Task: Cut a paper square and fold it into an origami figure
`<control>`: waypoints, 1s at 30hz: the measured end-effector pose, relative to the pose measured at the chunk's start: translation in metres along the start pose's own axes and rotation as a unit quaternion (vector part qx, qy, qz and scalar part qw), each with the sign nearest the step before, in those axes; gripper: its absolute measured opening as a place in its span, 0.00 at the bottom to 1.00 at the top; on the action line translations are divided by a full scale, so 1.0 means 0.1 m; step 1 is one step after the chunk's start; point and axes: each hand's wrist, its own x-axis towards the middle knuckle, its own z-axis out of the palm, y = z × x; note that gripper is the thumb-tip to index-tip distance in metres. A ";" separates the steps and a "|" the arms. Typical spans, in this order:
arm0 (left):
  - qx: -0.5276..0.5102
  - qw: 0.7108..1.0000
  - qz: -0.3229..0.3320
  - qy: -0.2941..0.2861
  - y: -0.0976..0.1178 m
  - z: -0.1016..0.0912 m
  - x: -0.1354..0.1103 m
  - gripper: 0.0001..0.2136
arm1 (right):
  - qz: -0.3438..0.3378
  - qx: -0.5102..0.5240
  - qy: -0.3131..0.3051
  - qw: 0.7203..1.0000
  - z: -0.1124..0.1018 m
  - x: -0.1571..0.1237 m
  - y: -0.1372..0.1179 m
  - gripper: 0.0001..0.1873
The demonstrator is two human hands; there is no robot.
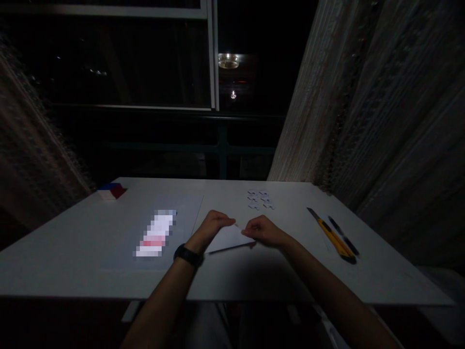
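Observation:
A folded-looking piece of white paper [225, 238] is held between my two hands, a little above the table. My left hand [214, 224], with a dark watch [188, 255] on its wrist, grips the paper's upper left edge between thumb and fingers. On the other side, my right hand [264, 230] pinches the paper's right corner. Just beyond the hands lie several small paper pieces with dark marks [253, 199], set out in two columns. Dim light hides the finer detail of the paper.
A yellow utility knife [333, 237] and a dark pen [343, 236] lie at the right. At the left, a lit, pixelated phone-shaped thing [156, 233] rests on a pale sheet [189, 213]. A red, blue and white block [111, 191] sits near the white table's [290, 286] far left corner. Curtains [308, 97] hang behind.

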 end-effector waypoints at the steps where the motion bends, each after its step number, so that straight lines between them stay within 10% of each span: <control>1: -0.008 1.000 0.000 0.001 0.01 -0.01 -0.01 0.15 | 0.007 0.010 -0.009 1.000 -0.02 -0.01 -0.01 0.21; 8: -0.050 0.997 -0.003 0.059 0.04 -0.18 -0.03 0.15 | 0.034 0.035 -0.085 0.995 -0.34 -0.10 0.03 0.19; 14: -0.093 0.993 -0.011 0.074 0.02 -0.11 -0.01 0.14 | -0.034 0.083 0.077 0.993 -0.31 -0.02 0.01 0.20; 20: -0.051 0.998 0.008 0.021 0.00 0.06 -0.01 0.15 | 0.007 0.045 0.027 0.999 -0.01 0.07 0.07 0.19; 30: 0.070 0.990 0.015 -0.121 0.00 0.04 -0.06 0.12 | 0.021 0.008 -0.071 0.997 -0.10 -0.02 0.04 0.15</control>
